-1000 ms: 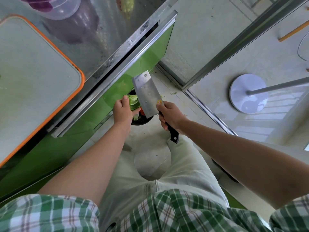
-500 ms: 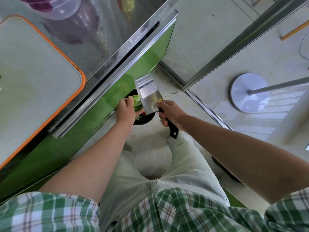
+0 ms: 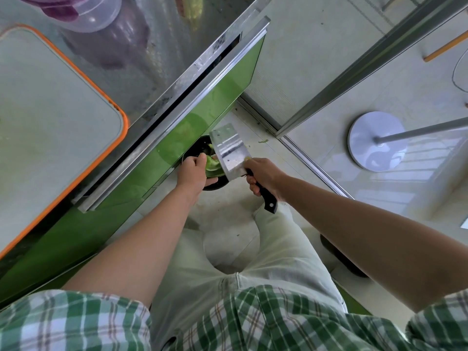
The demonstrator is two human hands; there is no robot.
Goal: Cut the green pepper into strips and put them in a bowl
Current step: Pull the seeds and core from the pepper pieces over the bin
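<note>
Two grips low over black round container (image 3: 203,146) by green cabinet (image 3: 207,105) — L grip (image 3: 192,173) grasping pale green pepper piece (image 3: 211,165), R grip (image 3: 263,177) clenched round black-handled steel cleaver (image 3: 229,154), blade against pepper.

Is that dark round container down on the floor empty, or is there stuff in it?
Not empty: green scraps show inside the container, under the pepper that the left hand holds. How full, cannot tell.

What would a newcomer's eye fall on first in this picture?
At the centre, the right hand grips a shiny cleaver beside green pepper pieces that the left hand holds over a dark container on the floor. At left, an orange-rimmed cutting board lies on the steel counter.
</note>
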